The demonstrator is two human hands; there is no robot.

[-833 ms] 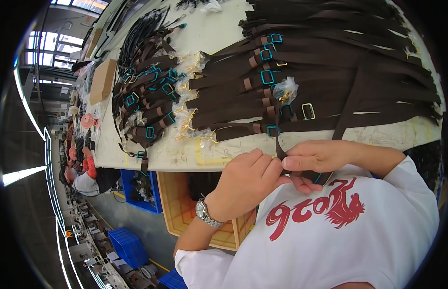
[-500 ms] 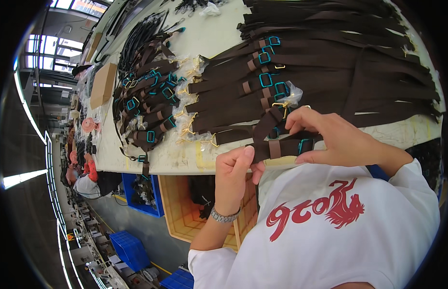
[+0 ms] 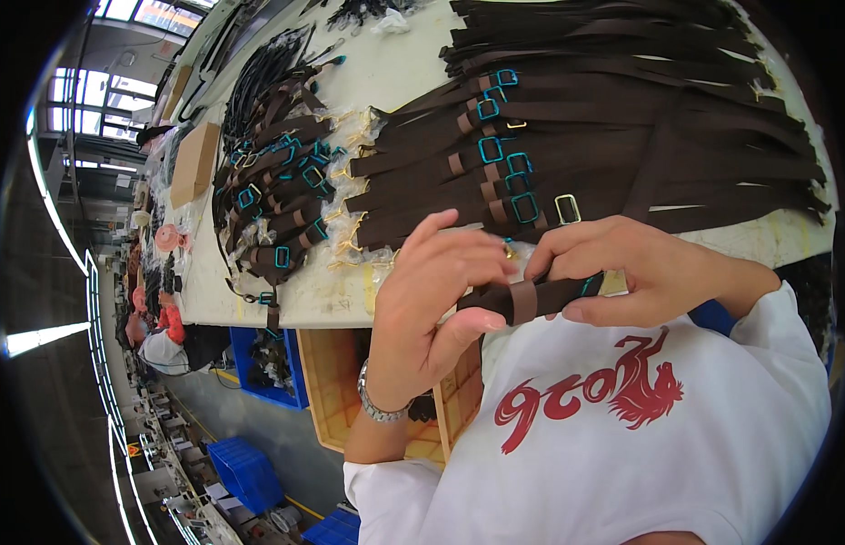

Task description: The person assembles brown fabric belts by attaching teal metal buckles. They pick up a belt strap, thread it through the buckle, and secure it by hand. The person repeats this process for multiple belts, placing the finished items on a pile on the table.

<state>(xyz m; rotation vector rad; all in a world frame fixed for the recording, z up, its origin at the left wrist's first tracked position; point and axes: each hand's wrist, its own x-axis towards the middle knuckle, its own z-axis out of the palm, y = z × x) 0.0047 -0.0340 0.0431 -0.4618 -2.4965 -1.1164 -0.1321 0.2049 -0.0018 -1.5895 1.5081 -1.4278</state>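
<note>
We hold a dark brown strap (image 3: 531, 298) between both hands, just off the near edge of the bench (image 3: 386, 64) and above our white shirt (image 3: 622, 436) with its red print. Our left hand (image 3: 436, 304) grips the strap's left end, thumb underneath and fingers curled over the top. Our right hand (image 3: 636, 268) pinches it from the right, fingers laid along its upper side and thumb below. A lighter brown loop (image 3: 524, 302) wraps around the strap between the two hands, and a bit of teal buckle (image 3: 589, 285) shows under the right fingers. A metal wristwatch (image 3: 379, 407) sits on our left wrist.

On the bench just beyond our hands lies a wide fan of similar brown straps (image 3: 622, 136), many with teal-wrapped rectangular buckles (image 3: 491, 150); one bare metal buckle (image 3: 567, 209) lies near the right hand. Farther left lies a second, looser pile of straps (image 3: 277, 182), and a flat piece of cardboard (image 3: 193, 165) lies at the bench's left edge. Below the bench stand an orange crate (image 3: 332, 381) and a blue bin (image 3: 259, 363).
</note>
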